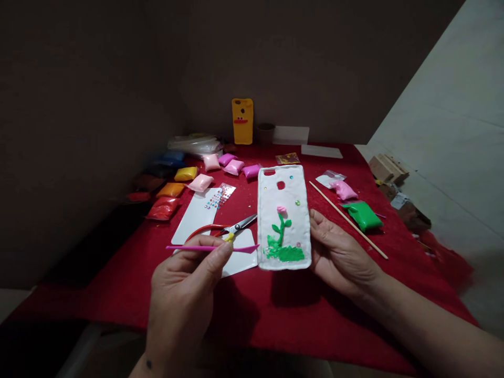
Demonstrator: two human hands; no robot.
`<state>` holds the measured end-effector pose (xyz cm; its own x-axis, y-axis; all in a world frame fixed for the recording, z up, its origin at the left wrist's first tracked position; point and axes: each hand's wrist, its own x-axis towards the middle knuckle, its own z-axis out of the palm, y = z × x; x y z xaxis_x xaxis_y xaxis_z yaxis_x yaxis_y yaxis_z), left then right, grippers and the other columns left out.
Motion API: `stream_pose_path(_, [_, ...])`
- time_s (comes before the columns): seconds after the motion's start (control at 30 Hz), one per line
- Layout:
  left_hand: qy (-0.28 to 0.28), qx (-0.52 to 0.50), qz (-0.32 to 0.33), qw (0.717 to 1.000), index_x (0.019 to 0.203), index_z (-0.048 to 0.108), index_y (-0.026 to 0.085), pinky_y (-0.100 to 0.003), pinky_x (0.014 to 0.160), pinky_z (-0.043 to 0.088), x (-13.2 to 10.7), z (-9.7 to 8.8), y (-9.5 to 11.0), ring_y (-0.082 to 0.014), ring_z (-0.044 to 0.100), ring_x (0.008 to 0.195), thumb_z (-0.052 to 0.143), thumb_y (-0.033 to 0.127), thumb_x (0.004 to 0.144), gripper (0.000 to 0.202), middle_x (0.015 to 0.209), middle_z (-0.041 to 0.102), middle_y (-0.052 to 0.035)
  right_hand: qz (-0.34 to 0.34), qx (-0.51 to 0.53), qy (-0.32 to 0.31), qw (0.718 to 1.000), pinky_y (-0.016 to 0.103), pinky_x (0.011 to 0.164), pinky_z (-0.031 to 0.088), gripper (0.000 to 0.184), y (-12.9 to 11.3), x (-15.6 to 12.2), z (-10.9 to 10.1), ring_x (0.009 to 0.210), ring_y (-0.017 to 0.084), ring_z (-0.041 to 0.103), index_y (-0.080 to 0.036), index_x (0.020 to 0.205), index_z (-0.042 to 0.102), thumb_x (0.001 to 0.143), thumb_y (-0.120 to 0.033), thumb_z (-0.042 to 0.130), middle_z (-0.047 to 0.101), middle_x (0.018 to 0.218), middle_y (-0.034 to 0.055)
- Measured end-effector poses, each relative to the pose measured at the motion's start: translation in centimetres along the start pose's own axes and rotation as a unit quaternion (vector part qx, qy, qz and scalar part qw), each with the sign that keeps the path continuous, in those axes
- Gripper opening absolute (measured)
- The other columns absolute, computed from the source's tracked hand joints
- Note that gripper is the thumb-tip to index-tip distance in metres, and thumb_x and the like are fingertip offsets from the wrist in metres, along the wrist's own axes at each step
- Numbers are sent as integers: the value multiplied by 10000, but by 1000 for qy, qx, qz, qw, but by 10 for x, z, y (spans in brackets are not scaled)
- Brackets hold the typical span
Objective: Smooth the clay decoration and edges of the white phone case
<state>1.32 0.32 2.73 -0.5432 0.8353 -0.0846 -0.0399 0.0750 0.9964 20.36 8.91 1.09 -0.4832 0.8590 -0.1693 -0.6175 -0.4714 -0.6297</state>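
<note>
My right hand [338, 252] grips the lower right edge of a white clay-covered phone case [271, 220], held up facing me. A green clay stem with leaves, a pink flower, a patch of green at the bottom and a few small gems decorate it. Between the thumb and fingers of my left hand [189, 289] is a pink modelling tool [205, 249]; its tip is by the case's lower left edge, and I cannot tell whether they touch. Behind that hand lie red-handled scissors [238, 226], partly over a white sheet [246, 257].
Several packets of coloured clay [163, 208] lie at the left, with a gem sheet [224, 194] beside them. To the right are a wooden stick [348, 220], green clay [364, 216] and pink clay [344, 190]. A yellow phone case [242, 126] stands at the back by a cup [265, 134].
</note>
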Motion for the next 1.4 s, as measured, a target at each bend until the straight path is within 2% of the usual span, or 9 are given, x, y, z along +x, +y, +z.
stream_pose_path(0.23, [-111, -13, -49, 993, 738, 634, 189, -194, 458, 286, 19, -11, -10, -83, 366, 525, 691, 520, 746, 336, 590, 452, 37, -57, -13, 1, 998, 324, 830, 585, 252, -7, 9, -5, 918, 173, 716, -180, 1059, 581, 825, -123, 653, 731, 1074, 69])
stream_pose_path(0.37, [-264, 116, -102, 952, 747, 619, 164, -202, 438, 211, 35, -12, -17, -69, 312, 473, 676, 541, 744, 381, 536, 422, 57, -85, -24, -2, 996, 310, 785, 590, 200, -11, 14, -10, 862, 166, 723, -186, 982, 573, 815, -139, 671, 746, 1004, 58])
stream_pose_path(0.5, [-343, 189, -103, 914, 606, 543, 167, -221, 418, 170, 46, -4, -11, -70, 288, 427, 652, 500, 758, 382, 479, 422, 57, -97, -20, -7, 995, 290, 785, 583, 198, -13, 17, -11, 852, 153, 723, -184, 971, 570, 813, -146, 682, 750, 992, 57])
stream_pose_path(0.7, [-368, 283, -41, 885, 492, 546, 175, -243, 438, 193, 54, 17, 1, -94, 350, 432, 664, 411, 740, 362, 456, 495, 23, -99, 6, -30, 995, 285, 804, 579, 366, -17, 18, -9, 906, 149, 715, -220, 1128, 568, 796, -133, 694, 737, 1080, 35])
stream_pose_path(0.93, [-324, 238, 35, 915, 582, 571, 192, -244, 485, 221, 64, 32, 20, -109, 344, 482, 589, 395, 823, 316, 486, 437, 47, -107, 8, -35, 994, 297, 884, 550, 262, -18, 20, -13, 963, 144, 699, -213, 1066, 597, 825, -149, 678, 733, 1092, 25])
stream_pose_path(1.03, [-372, 179, 12, 911, 835, 668, 172, -232, 520, 307, 67, 38, 28, -117, 430, 529, 599, 349, 821, 190, 586, 542, 29, -112, 2, -39, 993, 301, 879, 549, 264, -18, 21, -13, 939, 142, 702, -218, 1069, 594, 828, -160, 684, 731, 1091, 29])
stream_pose_path(1.13, [-463, 112, -35, 879, 1014, 689, 160, -265, 690, 437, 70, 45, 28, -165, 595, 748, 710, 219, 690, 330, 860, 695, -52, -118, 6, -37, 992, 296, 863, 553, 285, -17, 22, -13, 921, 138, 704, -224, 1101, 589, 839, -147, 669, 731, 1091, 28])
stream_pose_path(1.23, [-515, 64, -70, 852, 1031, 696, 142, -313, 751, 475, 73, 51, 22, -211, 638, 828, 730, 163, 635, 398, 961, 718, -102, -122, 2, -19, 992, 311, 871, 554, 264, -17, 23, -13, 949, 151, 702, -215, 1093, 597, 848, -140, 659, 729, 1094, 36])
stream_pose_path(1.4, [-496, 34, -75, 864, 946, 704, 119, -280, 636, 466, 75, 52, 10, -164, 613, 673, 711, 167, 675, 275, 864, 723, -93, -117, -11, -9, 993, 309, 858, 557, 292, -17, 24, -14, 947, 157, 700, -215, 1112, 601, 838, -147, 672, 718, 1121, 40])
